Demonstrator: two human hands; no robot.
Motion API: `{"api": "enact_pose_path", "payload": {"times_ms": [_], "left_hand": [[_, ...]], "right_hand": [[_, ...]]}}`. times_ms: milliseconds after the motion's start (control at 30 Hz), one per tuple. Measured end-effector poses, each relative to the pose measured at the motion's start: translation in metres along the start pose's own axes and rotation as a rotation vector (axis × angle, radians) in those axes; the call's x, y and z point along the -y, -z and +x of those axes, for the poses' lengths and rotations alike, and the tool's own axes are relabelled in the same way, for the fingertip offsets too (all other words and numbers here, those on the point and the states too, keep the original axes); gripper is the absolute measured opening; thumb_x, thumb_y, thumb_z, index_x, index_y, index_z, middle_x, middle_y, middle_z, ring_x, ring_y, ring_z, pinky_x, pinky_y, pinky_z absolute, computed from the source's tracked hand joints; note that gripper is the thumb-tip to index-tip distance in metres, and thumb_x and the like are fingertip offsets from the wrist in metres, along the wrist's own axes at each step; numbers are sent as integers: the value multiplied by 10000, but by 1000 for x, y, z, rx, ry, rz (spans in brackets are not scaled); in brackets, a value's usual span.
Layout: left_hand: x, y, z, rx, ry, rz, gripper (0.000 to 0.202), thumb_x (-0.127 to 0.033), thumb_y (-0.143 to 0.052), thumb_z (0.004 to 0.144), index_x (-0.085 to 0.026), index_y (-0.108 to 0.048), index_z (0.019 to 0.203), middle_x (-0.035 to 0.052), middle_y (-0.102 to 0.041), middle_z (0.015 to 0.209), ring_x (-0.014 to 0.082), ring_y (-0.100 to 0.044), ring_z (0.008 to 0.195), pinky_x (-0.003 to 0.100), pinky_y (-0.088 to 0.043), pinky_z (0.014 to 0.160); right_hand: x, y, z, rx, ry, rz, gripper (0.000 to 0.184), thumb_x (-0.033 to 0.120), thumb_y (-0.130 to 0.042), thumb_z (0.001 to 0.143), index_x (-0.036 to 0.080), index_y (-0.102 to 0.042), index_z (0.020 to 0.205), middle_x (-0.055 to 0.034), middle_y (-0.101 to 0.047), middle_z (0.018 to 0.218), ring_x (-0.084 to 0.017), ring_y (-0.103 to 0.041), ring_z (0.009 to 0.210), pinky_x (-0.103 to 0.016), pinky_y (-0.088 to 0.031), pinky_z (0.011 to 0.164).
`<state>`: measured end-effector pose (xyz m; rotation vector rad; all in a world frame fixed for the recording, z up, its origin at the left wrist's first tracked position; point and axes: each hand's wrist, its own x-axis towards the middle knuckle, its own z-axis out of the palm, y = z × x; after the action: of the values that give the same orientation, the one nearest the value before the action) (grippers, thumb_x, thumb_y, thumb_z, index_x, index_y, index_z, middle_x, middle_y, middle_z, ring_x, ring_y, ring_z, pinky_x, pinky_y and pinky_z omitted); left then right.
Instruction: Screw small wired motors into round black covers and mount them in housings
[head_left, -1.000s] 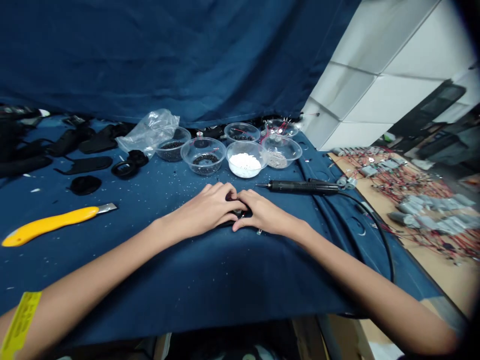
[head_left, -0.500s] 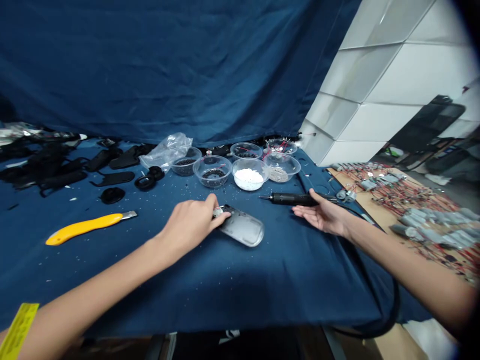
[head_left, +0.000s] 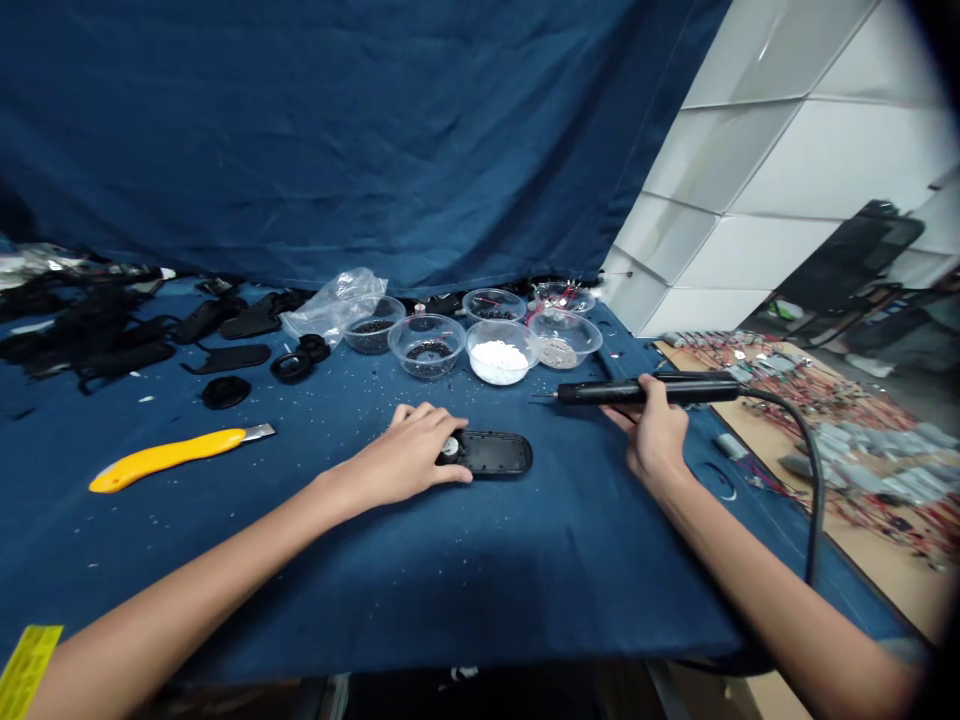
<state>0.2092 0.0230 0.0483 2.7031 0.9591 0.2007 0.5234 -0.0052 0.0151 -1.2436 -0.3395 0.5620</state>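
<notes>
Clasping one end of a black oblong casing between thumb and fingers, the left grip has it lying hollow side up on the blue-covered worktop, in front of a clear bowl of white pieces. The right grip is wrapped around a black power screwdriver, its bit pointing left, while a yellow-handled knife lies beyond the left forearm.
</notes>
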Motion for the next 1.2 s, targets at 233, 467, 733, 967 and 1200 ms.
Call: {"api": "enact_pose_path", "payload": {"times_ms": [233,467,733,967,1200], "left_hand": [[2,-16,0,-14,22,-37,648,-631,-525,827,-181,-498,1293,83,-589,1169,250,-535,1089,382,-342,933],[26,19,9,-116,29,-68,534,-610,-477,871,-229,-543,1239,63,-617,1177,236,-547,1080,364,-401,897],[194,86,96,-116,337,-44,250,-347,-579,850,-133,-646,960,21,-693,899,123,-572,757,221,-416,725],[227,61,119,70,226,-52,338,-427,-628,827,-98,-636,749,-92,-643,617,21,-408,545,138,-313,545],[235,68,118,-27,260,-17,535,-646,-573,791,-118,-656,773,-105,-589,596,18,-436,587,164,-290,582]], "right_hand": [[34,-31,-13,-162,70,312,166,355,-546,748,216,-460,772,49,-476,669,-134,-551,635,-294,-548,534],[55,-58,-54,-5,-16,489,135,349,-540,779,229,-479,775,41,-525,717,-120,-549,628,-248,-508,517],[40,-49,-65,-93,-10,438,140,338,-526,818,198,-530,822,36,-547,745,-91,-570,639,-209,-528,579],[29,-44,-60,-40,38,343,164,361,-527,821,203,-502,857,34,-550,757,-103,-583,664,-242,-550,640],[25,-44,-57,-32,16,292,236,415,-546,798,194,-498,863,21,-529,753,-109,-549,629,-227,-512,525]]}}
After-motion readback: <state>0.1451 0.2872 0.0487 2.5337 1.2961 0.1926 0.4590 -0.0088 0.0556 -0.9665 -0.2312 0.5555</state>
